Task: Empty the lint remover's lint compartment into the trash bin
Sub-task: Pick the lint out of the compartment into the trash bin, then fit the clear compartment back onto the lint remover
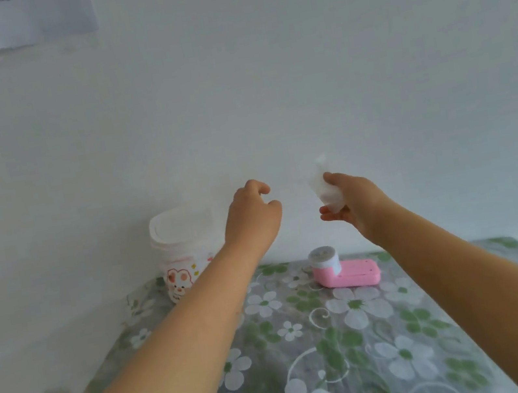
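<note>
Above a flower-patterned table, a person's right hand pinches one clear lint compartment, detached and held aloft. One pink lint remover lies below at six o'clock. Her left hand hovers empty, fingers loosely curled. One white trash bin stands at nine o'clock; carrying the compartment over it and tipping seems next.

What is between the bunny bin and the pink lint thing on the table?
In the head view, the left forearm crosses between trash bin and lint remover; otherwise just flowered tablecloth.
</note>
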Available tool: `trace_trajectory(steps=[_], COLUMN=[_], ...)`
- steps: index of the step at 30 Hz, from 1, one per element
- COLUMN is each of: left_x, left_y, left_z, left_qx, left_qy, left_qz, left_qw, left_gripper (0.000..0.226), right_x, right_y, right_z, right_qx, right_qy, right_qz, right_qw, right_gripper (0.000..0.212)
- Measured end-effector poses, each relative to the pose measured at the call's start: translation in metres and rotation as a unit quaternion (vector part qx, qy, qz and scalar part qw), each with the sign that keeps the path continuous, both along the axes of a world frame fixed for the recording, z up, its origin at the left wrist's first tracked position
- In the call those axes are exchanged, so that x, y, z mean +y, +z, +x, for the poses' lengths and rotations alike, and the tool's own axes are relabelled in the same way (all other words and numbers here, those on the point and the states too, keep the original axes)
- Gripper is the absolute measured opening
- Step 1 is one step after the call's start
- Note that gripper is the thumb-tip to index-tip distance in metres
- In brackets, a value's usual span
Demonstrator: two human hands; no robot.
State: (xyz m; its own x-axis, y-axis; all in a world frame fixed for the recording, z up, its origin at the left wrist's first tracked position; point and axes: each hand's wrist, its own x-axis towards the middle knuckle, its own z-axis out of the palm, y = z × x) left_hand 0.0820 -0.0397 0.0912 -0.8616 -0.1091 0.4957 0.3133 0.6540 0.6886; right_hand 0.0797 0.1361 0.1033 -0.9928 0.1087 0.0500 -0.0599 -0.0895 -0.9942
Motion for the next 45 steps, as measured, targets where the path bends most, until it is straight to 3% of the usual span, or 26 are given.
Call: trace_trajectory(steps=[6, 12, 18, 29, 35, 39, 45], left_x=[0.032, 0.045, 0.054, 0.065, 0.056, 0.046, 0.027], left_y=[-0.030, -0.073, -0.099, -0.117, -0.108, -0.093, -0.071], left_z=[-0.010, -0.023, -0.027, -0.033, -0.029, -0.028, -0.024], left_qx=[-0.159, -0.229, -0.282, -0.275, -0.227, -0.227, -0.199], left_qy=[-0.061, -0.055, -0.083, -0.096, -0.128, -0.178, -0.185], left_qz=[-0.003, -0.028, 0.048, 0.165, 0.223, 0.300, 0.299], left_qw=[0.985, 0.971, 0.955, 0.942, 0.939, 0.909, 0.915], left_gripper=[0.049, 0.056, 0.080, 0.037, 0.046, 0.053, 0.056], right_x=[0.051, 0.074, 0.076, 0.072, 0.075, 0.067, 0.053], right_y=[-0.023, -0.060, -0.087, -0.111, -0.105, -0.097, -0.084], right_z=[0.005, 0.008, 0.005, 0.001, 0.004, 0.008, 0.017], right_qx=[-0.016, -0.065, -0.096, -0.123, -0.139, -0.131, -0.104], right_qy=[-0.024, -0.051, -0.075, -0.066, -0.025, 0.002, 0.042], right_qz=[0.066, 0.131, 0.186, 0.167, 0.043, 0.005, -0.028], right_qw=[0.997, 0.988, 0.975, 0.976, 0.989, 0.991, 0.993], right_gripper=[0.038, 0.043, 0.038, 0.043, 0.050, 0.048, 0.044])
